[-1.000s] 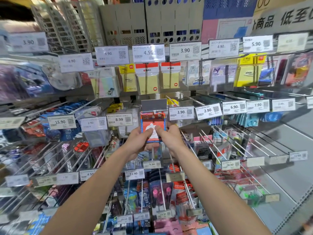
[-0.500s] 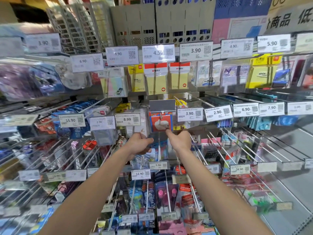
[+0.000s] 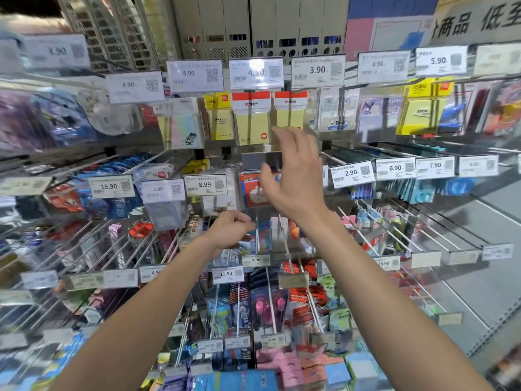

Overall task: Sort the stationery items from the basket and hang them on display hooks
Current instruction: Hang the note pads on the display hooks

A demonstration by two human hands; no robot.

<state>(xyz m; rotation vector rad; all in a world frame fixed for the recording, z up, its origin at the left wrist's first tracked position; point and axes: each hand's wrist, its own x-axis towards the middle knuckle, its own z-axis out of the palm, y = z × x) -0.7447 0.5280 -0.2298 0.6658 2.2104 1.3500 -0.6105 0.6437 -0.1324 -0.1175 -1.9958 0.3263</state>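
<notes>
Both forearms reached forward. The right hand [image 3: 293, 179] was raised, fingers spread and relaxed, holding nothing. The left hand [image 3: 231, 230] sat lower, its fingers curled inward.

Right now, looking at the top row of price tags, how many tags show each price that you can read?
4.90 tags: 3
3.90 tags: 2
4.50 tag: 1
5.90 tag: 1
Total: 7 readable; the far-right tag is too blurred to read.
</notes>
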